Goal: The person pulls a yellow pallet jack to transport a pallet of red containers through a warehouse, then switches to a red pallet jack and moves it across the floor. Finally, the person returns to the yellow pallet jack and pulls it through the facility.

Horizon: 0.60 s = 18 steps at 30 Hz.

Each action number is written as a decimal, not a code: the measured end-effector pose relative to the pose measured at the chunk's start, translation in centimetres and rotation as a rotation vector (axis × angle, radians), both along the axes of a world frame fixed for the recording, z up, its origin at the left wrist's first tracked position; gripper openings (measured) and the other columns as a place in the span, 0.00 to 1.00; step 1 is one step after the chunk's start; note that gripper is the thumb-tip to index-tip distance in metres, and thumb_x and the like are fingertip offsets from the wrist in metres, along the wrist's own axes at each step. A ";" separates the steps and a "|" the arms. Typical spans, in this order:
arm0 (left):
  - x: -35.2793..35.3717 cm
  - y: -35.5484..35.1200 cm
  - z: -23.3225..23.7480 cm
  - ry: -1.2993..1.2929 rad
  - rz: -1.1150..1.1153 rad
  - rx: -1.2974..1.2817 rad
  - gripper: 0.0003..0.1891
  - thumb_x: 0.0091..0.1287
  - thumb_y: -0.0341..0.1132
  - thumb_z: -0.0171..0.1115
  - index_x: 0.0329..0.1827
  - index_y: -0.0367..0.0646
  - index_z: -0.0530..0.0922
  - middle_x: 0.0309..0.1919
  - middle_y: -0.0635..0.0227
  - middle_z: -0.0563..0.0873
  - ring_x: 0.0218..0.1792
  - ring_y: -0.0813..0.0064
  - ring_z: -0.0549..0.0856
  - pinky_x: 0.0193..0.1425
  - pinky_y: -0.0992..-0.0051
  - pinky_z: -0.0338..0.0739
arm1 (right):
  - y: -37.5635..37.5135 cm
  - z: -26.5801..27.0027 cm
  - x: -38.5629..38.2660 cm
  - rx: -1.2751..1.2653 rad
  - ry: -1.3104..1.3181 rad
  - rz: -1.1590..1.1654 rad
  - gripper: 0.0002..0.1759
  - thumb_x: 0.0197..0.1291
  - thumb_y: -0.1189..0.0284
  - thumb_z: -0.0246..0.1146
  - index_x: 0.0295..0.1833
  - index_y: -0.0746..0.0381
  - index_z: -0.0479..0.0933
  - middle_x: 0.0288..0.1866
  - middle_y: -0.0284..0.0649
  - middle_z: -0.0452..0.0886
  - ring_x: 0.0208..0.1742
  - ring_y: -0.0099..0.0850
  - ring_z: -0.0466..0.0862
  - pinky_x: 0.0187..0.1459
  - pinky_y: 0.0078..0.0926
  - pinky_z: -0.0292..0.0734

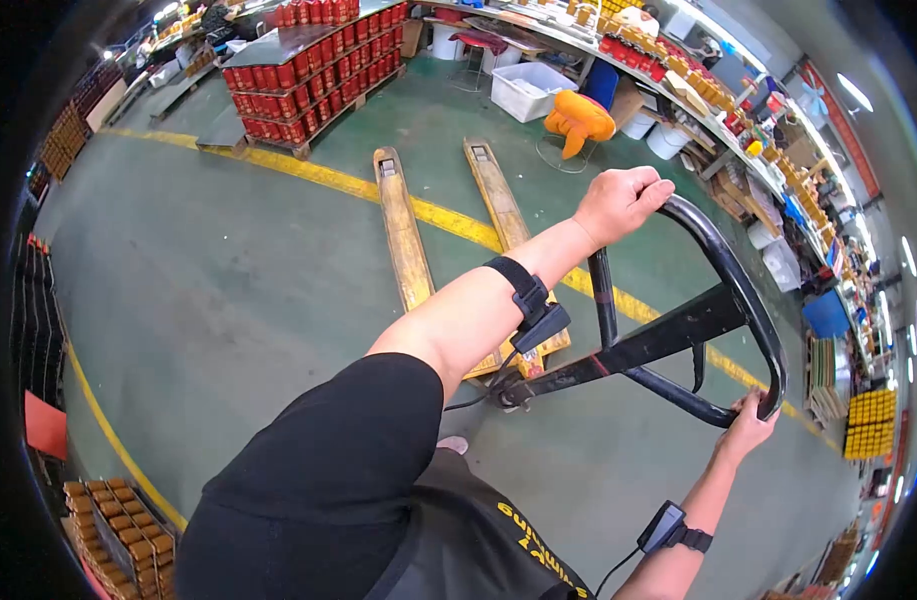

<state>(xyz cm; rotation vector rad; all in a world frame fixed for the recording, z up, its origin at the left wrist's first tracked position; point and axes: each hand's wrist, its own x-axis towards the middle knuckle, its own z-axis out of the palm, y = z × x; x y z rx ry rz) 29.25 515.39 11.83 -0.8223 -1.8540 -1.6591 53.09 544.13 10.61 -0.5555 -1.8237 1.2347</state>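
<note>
My left hand [623, 205] is closed around the upper part of the black loop handle [723, 245] of a pallet jack. Lower on the same loop, my right hand [748, 430] grips near its bottom corner. The handle's shaft [578, 370] slants down to the jack's base by my foot. Two worn yellow forks [405, 240] reach away from me low over the green floor, with no load on them. Part of the base is hidden behind my left forearm. Both forearms wear black straps with small devices.
Ahead to the left, red tins [313, 75] stand stacked on a pallet. A white bin [531, 90] and an orange-covered stool [578, 118] are ahead. Cluttered workbenches [678, 85] run along the right. Yellow lines [328, 178] cross the floor. Racks of brown items [128, 535] stand lower left.
</note>
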 end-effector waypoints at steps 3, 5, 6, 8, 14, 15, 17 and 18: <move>-3.2 2.5 -1.6 -0.087 -0.051 0.050 0.19 0.68 0.49 0.56 0.28 0.42 0.76 0.19 0.58 0.76 0.23 0.59 0.77 0.29 0.66 0.71 | 2.9 -2.0 -4.3 0.063 -0.026 -0.028 0.05 0.61 0.76 0.61 0.38 0.63 0.71 0.24 0.32 0.70 0.21 0.20 0.70 0.24 0.19 0.67; -6.7 5.1 -0.6 -0.094 -0.022 0.056 0.20 0.67 0.51 0.56 0.28 0.42 0.77 0.21 0.54 0.78 0.25 0.52 0.79 0.30 0.63 0.72 | 6.8 -1.2 -8.6 0.051 -0.030 -0.003 0.05 0.61 0.77 0.61 0.38 0.63 0.71 0.23 0.32 0.70 0.21 0.20 0.70 0.24 0.19 0.68; -8.4 6.5 0.3 -0.087 0.005 0.045 0.20 0.67 0.51 0.56 0.27 0.42 0.77 0.21 0.54 0.78 0.26 0.52 0.79 0.30 0.63 0.72 | 9.0 -0.8 -11.0 0.048 -0.032 0.018 0.05 0.61 0.77 0.61 0.38 0.63 0.71 0.23 0.32 0.70 0.21 0.20 0.70 0.24 0.19 0.68; -11.6 8.5 -1.2 -0.077 0.045 0.017 0.20 0.69 0.50 0.55 0.27 0.42 0.76 0.20 0.59 0.77 0.24 0.61 0.78 0.29 0.66 0.72 | 12.1 -2.1 -15.3 0.054 -0.058 0.054 0.05 0.61 0.77 0.61 0.37 0.64 0.71 0.25 0.33 0.71 0.22 0.20 0.70 0.25 0.19 0.68; -22.8 14.9 0.3 -0.083 0.060 0.080 0.21 0.71 0.48 0.54 0.26 0.41 0.75 0.17 0.71 0.76 0.22 0.80 0.77 0.29 0.75 0.72 | 18.7 0.9 -27.3 -0.018 0.034 0.216 0.06 0.59 0.78 0.62 0.38 0.65 0.71 0.26 0.34 0.71 0.22 0.20 0.71 0.23 0.19 0.68; -25.6 16.1 -1.1 -0.144 0.052 0.088 0.21 0.70 0.51 0.54 0.27 0.41 0.76 0.19 0.61 0.77 0.24 0.62 0.78 0.31 0.65 0.71 | 20.5 -0.6 -30.8 -0.004 0.006 0.244 0.06 0.59 0.78 0.62 0.39 0.65 0.71 0.26 0.34 0.71 0.21 0.21 0.71 0.23 0.20 0.67; -28.4 17.8 -0.3 -0.122 0.133 0.072 0.21 0.70 0.50 0.54 0.27 0.41 0.76 0.19 0.61 0.78 0.24 0.62 0.79 0.31 0.66 0.72 | 22.9 -0.2 -35.7 0.005 0.000 0.266 0.06 0.59 0.78 0.63 0.39 0.65 0.71 0.26 0.34 0.72 0.21 0.21 0.71 0.23 0.20 0.67; -29.5 18.8 -0.2 -0.121 0.180 0.069 0.21 0.70 0.50 0.54 0.27 0.41 0.76 0.19 0.61 0.79 0.24 0.62 0.79 0.32 0.66 0.72 | 24.1 -0.2 -37.9 0.014 -0.012 0.283 0.06 0.59 0.78 0.63 0.39 0.65 0.71 0.26 0.34 0.72 0.21 0.21 0.71 0.22 0.20 0.67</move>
